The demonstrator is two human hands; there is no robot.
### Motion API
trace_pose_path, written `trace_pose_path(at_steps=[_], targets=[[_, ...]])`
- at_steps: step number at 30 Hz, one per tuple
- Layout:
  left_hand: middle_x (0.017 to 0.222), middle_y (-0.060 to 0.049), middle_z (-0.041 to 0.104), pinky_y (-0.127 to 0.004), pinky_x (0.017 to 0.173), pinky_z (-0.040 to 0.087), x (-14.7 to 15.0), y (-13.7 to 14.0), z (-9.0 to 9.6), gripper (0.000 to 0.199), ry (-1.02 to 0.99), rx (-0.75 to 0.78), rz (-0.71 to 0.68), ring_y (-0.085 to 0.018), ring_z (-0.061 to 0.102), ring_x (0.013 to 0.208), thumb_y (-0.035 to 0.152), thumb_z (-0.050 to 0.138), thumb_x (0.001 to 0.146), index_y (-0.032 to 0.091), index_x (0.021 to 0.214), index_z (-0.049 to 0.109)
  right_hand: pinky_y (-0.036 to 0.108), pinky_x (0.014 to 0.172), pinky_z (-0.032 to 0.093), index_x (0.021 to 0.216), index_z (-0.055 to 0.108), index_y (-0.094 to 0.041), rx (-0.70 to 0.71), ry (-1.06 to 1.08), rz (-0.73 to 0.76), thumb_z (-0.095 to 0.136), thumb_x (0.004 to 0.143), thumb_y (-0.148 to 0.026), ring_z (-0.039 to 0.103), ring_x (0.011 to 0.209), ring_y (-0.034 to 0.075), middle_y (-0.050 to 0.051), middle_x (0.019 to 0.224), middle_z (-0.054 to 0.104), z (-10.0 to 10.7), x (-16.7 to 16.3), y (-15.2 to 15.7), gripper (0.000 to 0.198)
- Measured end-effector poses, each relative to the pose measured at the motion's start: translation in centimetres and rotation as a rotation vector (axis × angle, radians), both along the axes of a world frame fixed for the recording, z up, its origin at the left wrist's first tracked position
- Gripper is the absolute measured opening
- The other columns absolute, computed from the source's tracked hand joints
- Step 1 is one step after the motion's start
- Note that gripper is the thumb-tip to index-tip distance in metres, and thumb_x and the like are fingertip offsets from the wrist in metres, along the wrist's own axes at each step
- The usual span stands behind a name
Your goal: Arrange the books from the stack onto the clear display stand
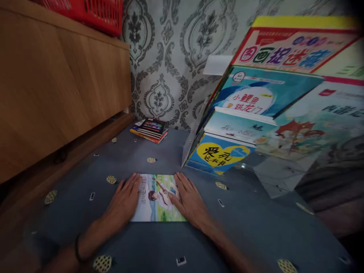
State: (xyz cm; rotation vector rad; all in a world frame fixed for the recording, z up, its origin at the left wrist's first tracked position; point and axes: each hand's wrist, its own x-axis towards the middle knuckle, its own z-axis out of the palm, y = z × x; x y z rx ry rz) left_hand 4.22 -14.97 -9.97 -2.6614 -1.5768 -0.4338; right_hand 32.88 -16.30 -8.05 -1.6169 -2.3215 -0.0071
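Observation:
A thin book with an illustrated cover lies flat on the grey-blue patterned cloth, its title turned sideways. The cover shows a dark-haired figure in white on a green and pale blue ground. My left hand rests along the book's left edge with its fingers stretched out. Over the right edge lies my right hand, flat, its thumb reaching onto the cover. A dark band circles my left wrist.
To the right stands a tiered rack of children's books, with a blue and yellow book lowest. A small book stack lies near the wallpapered wall. At left is a wooden cabinet with a red basket on top.

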Motion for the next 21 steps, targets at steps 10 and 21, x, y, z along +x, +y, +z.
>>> trace_pose_path(at_steps=[10, 21], targets=[[0.161, -0.013, 0.044, -0.049, 0.123, 0.030, -1.5, 2.6, 5.8, 0.051, -0.021, -0.311, -0.182, -0.025, 0.032, 0.154, 0.024, 0.028, 0.105, 0.015, 0.154, 0.033, 0.033, 0.072, 0.036, 0.066, 0.064, -0.021, 0.274, -0.003, -0.067, 0.044, 0.103, -0.029, 0.060, 0.068, 0.020, 0.005, 0.064, 0.065, 2.3, -1.1, -2.0, 0.043], [0.142, -0.015, 0.063, -0.048, 0.112, 0.045, -0.8, 2.9, 3.9, 0.057, -0.175, -0.144, -0.187, -0.026, 0.058, 0.131, 0.006, 0.035, 0.091, 0.013, 0.148, 0.041, 0.031, 0.067, 0.034, 0.061, 0.060, -0.021, 0.283, 0.125, 0.042, 0.047, 0.101, -0.028, 0.055, 0.058, 0.016, 0.002, 0.058, 0.062, 1.6, -1.0, -1.8, 0.043]])
